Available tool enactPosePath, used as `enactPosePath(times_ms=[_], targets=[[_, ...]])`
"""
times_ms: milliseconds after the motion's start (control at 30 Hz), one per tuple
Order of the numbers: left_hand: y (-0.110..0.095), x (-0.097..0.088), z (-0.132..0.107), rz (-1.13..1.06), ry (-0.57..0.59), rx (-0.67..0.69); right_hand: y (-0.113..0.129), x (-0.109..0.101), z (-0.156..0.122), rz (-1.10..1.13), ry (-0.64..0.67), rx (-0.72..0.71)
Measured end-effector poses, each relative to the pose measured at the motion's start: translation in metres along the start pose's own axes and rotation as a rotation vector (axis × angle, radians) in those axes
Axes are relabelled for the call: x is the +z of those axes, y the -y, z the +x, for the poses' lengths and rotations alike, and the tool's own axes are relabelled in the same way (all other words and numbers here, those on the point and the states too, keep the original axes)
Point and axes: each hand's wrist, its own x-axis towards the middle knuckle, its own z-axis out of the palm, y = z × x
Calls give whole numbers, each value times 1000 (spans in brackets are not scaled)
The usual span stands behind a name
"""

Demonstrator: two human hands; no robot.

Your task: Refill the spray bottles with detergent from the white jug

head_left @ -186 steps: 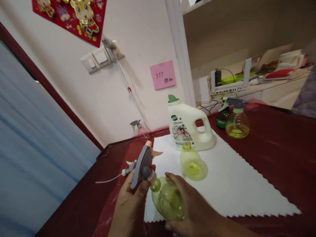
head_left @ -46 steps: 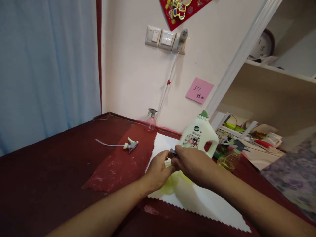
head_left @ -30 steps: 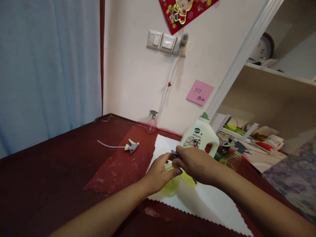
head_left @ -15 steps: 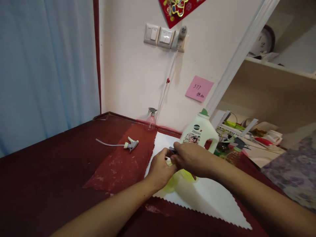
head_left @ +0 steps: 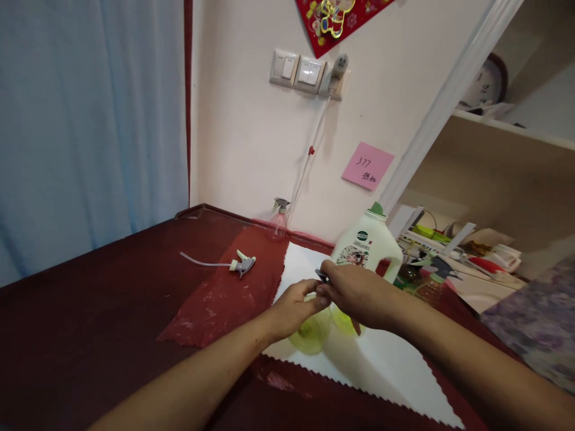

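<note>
My left hand [head_left: 299, 308] is closed at the neck of a see-through yellowish bottle [head_left: 309, 336], which stands on a white zigzag-edged sheet [head_left: 381, 365]. Right above that neck, my right hand [head_left: 359, 293] grips a grey spray head [head_left: 321, 276], mostly covered by my fingers. Whether the head sits on the neck I cannot tell. Behind my right hand a second yellow container [head_left: 345, 322] shows in part. A white jug [head_left: 369, 242] with an open green spout rises just beyond my hands. To the left, a loose spray head [head_left: 242, 264] with its tube lies on the table.
A pinkish clear spray bottle [head_left: 278, 224] stands by the wall. At the right are another clear bottle [head_left: 431, 288] and a cluttered shelf [head_left: 489, 263]. A red sheet [head_left: 215, 305] lies over part of the dark red table [head_left: 90, 335].
The whole view has shifted slightly. My hands remain together at the bottle's neck, my left hand a little lower against my right, and more of the bottle's body shows.
</note>
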Motion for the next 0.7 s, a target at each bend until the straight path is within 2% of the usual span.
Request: enactPosePath(times_ms=[67, 233, 333, 433, 600, 700], targets=[[-1, 1, 0, 16, -33, 1, 1, 0, -1, 8, 5, 1], [0, 9, 3, 167, -281, -5, 1, 1, -1, 1, -6, -13], [0, 11, 5, 234, -322, -24, 0, 2, 0, -4, -18, -13], [0, 8, 4, 187, -271, 1, 0, 3, 0, -4, -15, -6], [1, -1, 1, 105, -62, 43, 0, 2, -1, -3, -1, -18], [0, -3, -3, 124, -35, 40, 1, 1, -1, -12, 2, -23]])
